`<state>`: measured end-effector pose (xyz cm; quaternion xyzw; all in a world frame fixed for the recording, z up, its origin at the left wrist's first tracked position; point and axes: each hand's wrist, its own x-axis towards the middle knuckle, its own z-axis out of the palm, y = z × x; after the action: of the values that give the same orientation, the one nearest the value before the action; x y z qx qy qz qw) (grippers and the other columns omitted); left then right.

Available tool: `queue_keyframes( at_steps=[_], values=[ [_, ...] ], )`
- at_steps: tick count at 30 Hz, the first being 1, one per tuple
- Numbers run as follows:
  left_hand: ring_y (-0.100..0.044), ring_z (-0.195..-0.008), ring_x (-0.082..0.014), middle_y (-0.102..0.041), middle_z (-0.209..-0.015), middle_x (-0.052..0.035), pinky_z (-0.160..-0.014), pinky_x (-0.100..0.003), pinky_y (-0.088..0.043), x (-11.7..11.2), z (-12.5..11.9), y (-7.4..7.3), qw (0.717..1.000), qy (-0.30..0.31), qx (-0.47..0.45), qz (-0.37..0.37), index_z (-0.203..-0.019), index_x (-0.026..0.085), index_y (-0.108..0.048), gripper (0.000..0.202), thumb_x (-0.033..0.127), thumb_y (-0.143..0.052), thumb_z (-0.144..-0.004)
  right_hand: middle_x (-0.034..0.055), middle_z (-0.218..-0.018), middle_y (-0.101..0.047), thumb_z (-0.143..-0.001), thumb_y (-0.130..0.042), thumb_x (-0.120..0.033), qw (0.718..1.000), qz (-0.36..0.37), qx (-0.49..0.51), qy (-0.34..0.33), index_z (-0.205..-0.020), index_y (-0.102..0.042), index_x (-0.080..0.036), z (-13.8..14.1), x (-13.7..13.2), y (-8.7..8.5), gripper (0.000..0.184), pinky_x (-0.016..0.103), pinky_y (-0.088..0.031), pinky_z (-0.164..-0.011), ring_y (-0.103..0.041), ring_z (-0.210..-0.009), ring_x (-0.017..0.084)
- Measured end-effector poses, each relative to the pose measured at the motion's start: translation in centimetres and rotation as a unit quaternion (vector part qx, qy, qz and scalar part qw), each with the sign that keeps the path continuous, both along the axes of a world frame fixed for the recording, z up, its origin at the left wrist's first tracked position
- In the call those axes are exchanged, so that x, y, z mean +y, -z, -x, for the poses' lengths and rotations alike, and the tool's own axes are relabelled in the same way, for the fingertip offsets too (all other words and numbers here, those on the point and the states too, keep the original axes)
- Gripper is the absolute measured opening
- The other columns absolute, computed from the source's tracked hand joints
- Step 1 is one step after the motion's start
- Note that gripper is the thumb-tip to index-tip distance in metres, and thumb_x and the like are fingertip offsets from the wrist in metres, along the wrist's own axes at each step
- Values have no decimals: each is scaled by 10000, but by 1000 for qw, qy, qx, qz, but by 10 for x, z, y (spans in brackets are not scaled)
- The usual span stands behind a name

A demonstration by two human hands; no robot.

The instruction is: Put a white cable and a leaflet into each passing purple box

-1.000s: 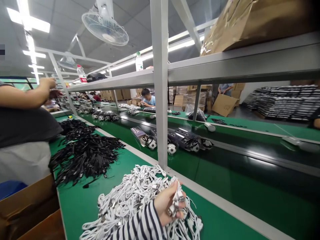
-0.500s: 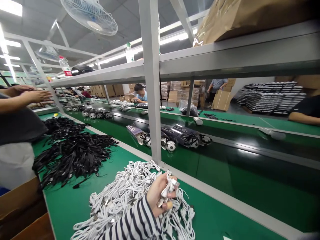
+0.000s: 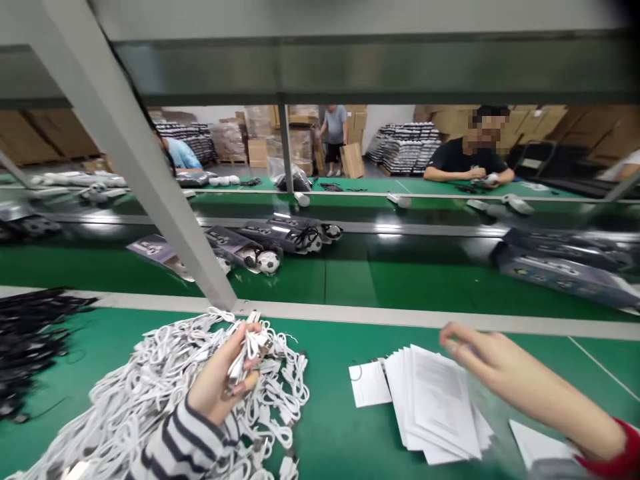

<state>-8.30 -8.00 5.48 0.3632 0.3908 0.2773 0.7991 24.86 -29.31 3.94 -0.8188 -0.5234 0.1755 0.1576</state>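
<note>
A long factory hall, with cardboard cartons (image 3: 550, 127) stacked far off and a grey steel shelf (image 3: 320, 67) across the top of the view, its ends cut off by the frame. Below it, a slanted steel post (image 3: 135, 173) coming down onto the near bench and hiding part of the line behind it. Two work lines: a green near bench (image 3: 320, 373) and, beyond it, a darker green conveyor belt (image 3: 350, 273). Three other people in view: a seated co-worker in a black T-shirt (image 3: 465, 160), a standing person in a grey shirt (image 3: 334, 130), and a person in a blue shirt (image 3: 183, 155), half hidden by the post.

On the belt, at least four packaged cards with small footballs (image 3: 270, 237), exact count unclear behind the post; two dark packs (image 3: 565, 267) cut off at the right edge. At the left edge of the near bench, a pile of black cables (image 3: 30, 340), also cut off.

Left of the paper, a heap of white cables (image 3: 200, 380), with the left hand (image 3: 220, 380) closed around a pressed-together bunch of them. On one finger, a small beige patch (image 3: 251, 381), hard to make out. The right hand (image 3: 500, 367), fingers (image 3: 450, 337) curved and slightly apart, pinching nothing, just beyond a fanned stack of printed sheets (image 3: 430, 400). Beside the stack, one white card (image 3: 370, 383) on its left and one white sheet (image 3: 535, 443) on its right, partly under the forearm.
</note>
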Motion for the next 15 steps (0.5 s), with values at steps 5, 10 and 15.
queue_keyframes(
  at_steps=[5, 10, 15],
  values=[
    [-214, -364, -15, -368, -532, 59, -312, -102, -237, -2, -1, -1, 1000, 5, 29, -8, -908, 212, -521, 259, 456, -550, -826, 131, -1208, -502, -620, -628, -632, 996, 83, 3, -30, -1337, -403, -233, 23, -1, 11, 851, 389, -478, -653, -616, -800, 288],
    [-227, -353, -11, -373, -532, 57, -331, -113, -232, -8, -5, -9, 997, 3, 66, -26, -912, 218, -534, 262, 466, -541, -826, 171, -1379, -337, -450, -770, -479, 988, 123, -76, -54, -1384, -367, -234, 46, -2, 18, 1047, 441, -484, -643, -633, -728, 320],
    [-249, -355, -11, -364, -525, 55, -332, -114, -233, -11, -7, -12, 994, -6, 107, -15, -917, 238, -555, 287, 490, -584, -783, 161, -1358, -377, -486, -760, -514, 987, 139, -21, -82, -1408, -325, -192, 33, 2, 6, 1069, 451, -485, -754, -608, -880, 353]
  ],
)
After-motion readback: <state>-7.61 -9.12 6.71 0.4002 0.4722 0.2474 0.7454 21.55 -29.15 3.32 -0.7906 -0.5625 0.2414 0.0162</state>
